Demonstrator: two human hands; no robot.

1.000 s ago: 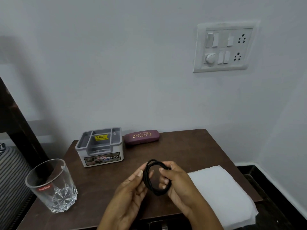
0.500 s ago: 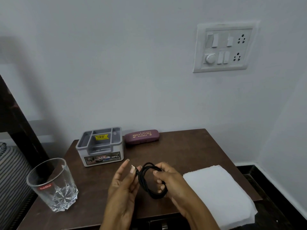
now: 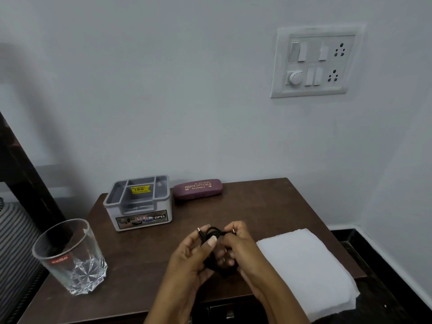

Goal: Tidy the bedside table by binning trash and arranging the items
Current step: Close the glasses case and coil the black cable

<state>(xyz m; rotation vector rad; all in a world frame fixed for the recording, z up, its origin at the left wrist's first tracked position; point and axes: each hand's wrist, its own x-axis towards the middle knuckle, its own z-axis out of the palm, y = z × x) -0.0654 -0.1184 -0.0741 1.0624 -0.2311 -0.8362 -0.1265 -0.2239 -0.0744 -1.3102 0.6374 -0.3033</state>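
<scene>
Black coiled cable [image 3: 211,232] is being held over the front of the dark brown wooden surface [image 3: 257,206], bunched between both hands. Left hand [image 3: 189,260] is gripping the coil, thumb pressing across the strands; right hand [image 3: 243,249] is curling its fingers round the other side. Clear cut-glass tumbler [image 3: 70,258] is standing front left. Grey plastic compartment organiser [image 3: 140,204] is sitting at the back, maroon oblong spectacle case [image 3: 197,188] just beside it. White folded cloth [image 3: 304,267] is lying front right, overhanging the edge.
</scene>
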